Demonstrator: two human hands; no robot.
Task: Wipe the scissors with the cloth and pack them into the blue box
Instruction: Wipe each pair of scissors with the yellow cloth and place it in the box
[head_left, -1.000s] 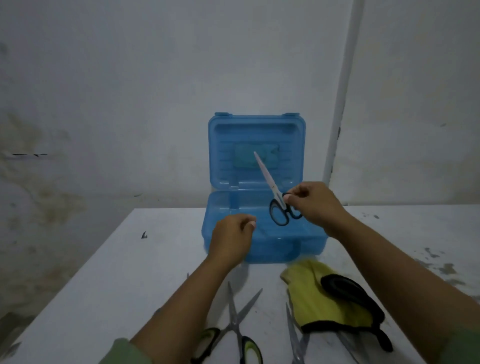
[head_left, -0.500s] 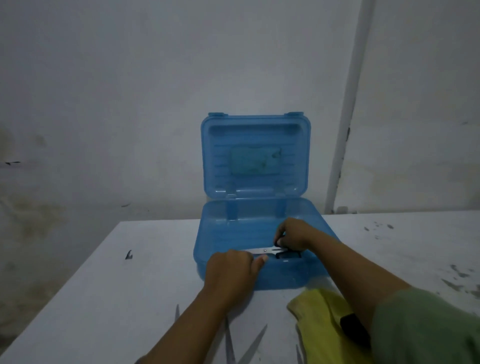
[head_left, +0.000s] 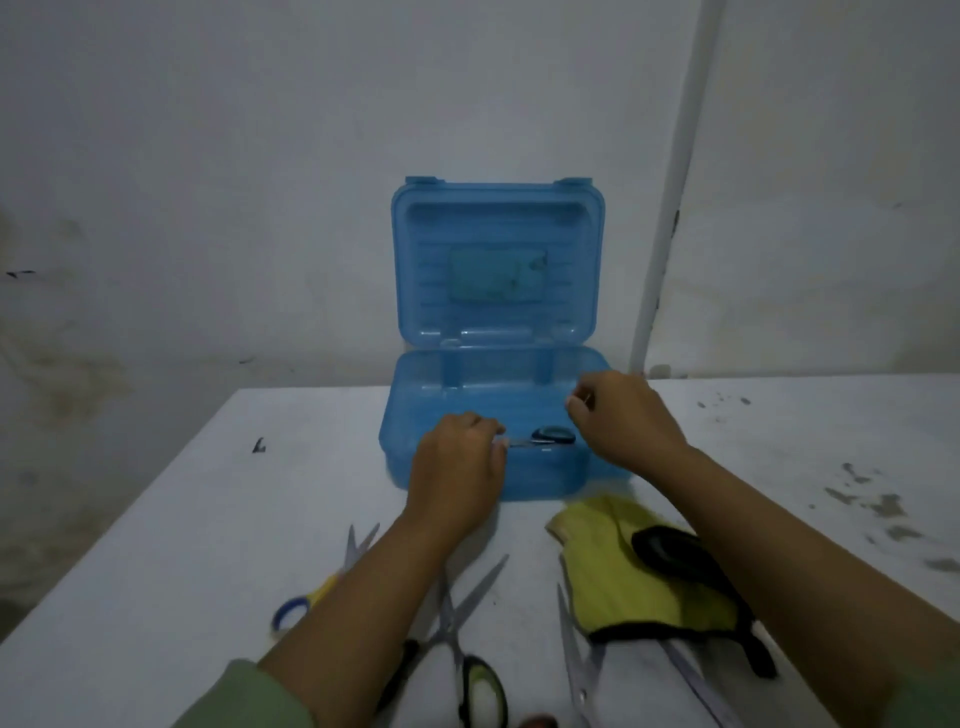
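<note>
The table (head_left: 156, 545) filled the lower frame, with the blue box (head_left: 519, 483) at centre, its lid standing open against the wall. Half a second earlier the right hand (head_left: 623, 421) had been down in the box on the black handles; now it had lifted clear to the right rim, fingers loosely curled and holding nothing. The left hand (head_left: 457, 457) remained at the front wall, fingertips apparently on the blade — whether pinching or merely touching could not be told. The black scissors (head_left: 550, 435) lay flat inside the box — one pair seemingly packed. The cloth (head_left: 608, 571) and three more scissors (head_left: 457, 608) waited along the bottom edge.
</note>
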